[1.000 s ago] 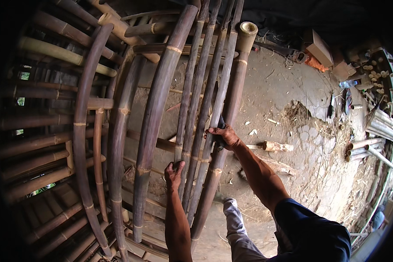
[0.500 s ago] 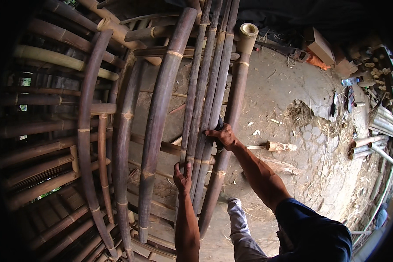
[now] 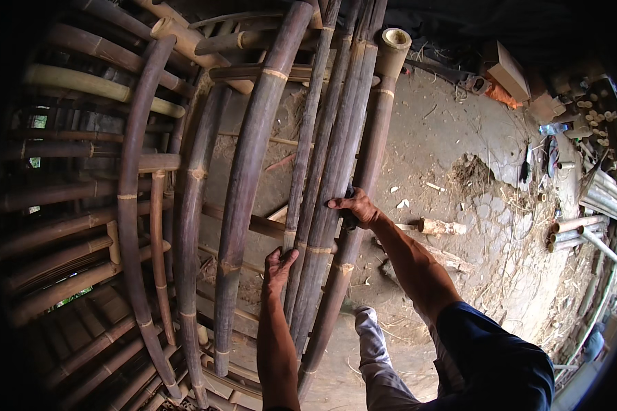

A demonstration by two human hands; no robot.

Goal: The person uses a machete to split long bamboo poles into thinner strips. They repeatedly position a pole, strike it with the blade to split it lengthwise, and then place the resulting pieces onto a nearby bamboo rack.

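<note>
Guessing stiff, light, slick bamboo slats [image 3: 340,157]; hold mid-length; your left hand [image 3: 278,268] curls at one; right hand [image 3: 360,208] lays a thumb over another; can't tell if pinching.

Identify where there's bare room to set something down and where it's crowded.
Mostly bare: the grey floor between the thick, round brown bamboo pole and the rough, broken hollow. Crowded: the left side, with brown bamboo rails, and around the left hand and right hand, among narrow, dark bamboo strips.
</note>
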